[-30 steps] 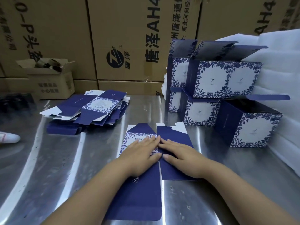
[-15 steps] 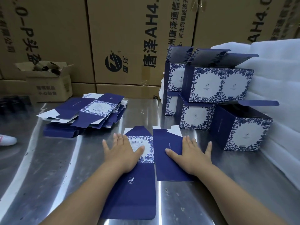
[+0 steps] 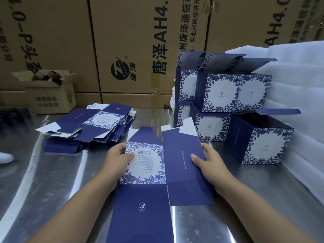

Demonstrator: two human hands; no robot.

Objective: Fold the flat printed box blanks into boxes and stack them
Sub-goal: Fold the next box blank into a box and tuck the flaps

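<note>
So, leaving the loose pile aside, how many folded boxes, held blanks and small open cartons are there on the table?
folded boxes: 6 visible
held blank: 1
small open carton: 1
Total: 8

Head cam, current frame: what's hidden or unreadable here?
All in the head view:
- Fingertips of the left hand and the right hand: behind the blank; only the thumbs lie on top.
- Small print under the barcode: too small to read.
- Sheet count in the flat pile: the sheets overlap.
- White object: cut off by the left edge.
- Contents of the open carton: dark and blurred.
</note>
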